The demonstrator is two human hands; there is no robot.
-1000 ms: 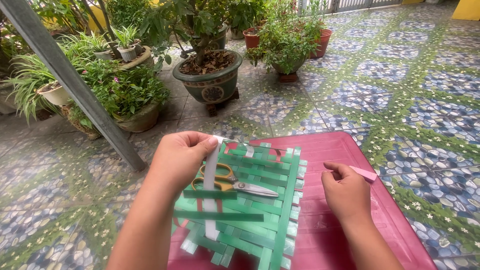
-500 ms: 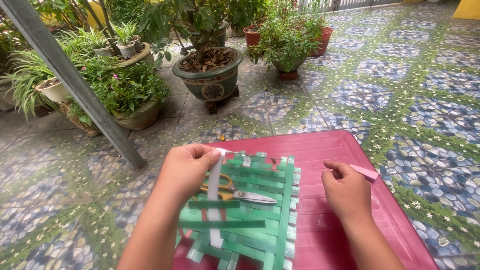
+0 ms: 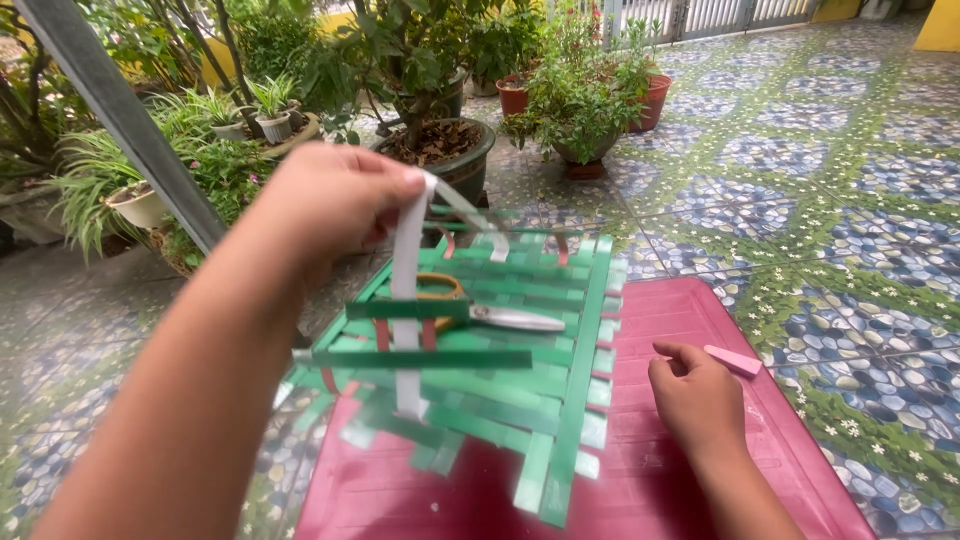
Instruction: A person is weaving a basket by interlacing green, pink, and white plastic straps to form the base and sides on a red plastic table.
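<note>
My left hand is raised and pinches the top of a white paper strip, lifting a loosely woven mat of green paper strips off the red table. Behind the mat, seen through its gaps, lies a pair of scissors with orange handles. My right hand rests on the red table to the right of the mat, fingers curled, holding a small pink stick between its fingertips.
Several potted plants stand on the patterned tiled floor beyond the table. A grey slanted pole crosses the upper left. A metal gate closes the far side.
My left hand has risen and lifted the woven green mat by the white strip, bringing it closer to the camera. My right hand has stayed on the table.
</note>
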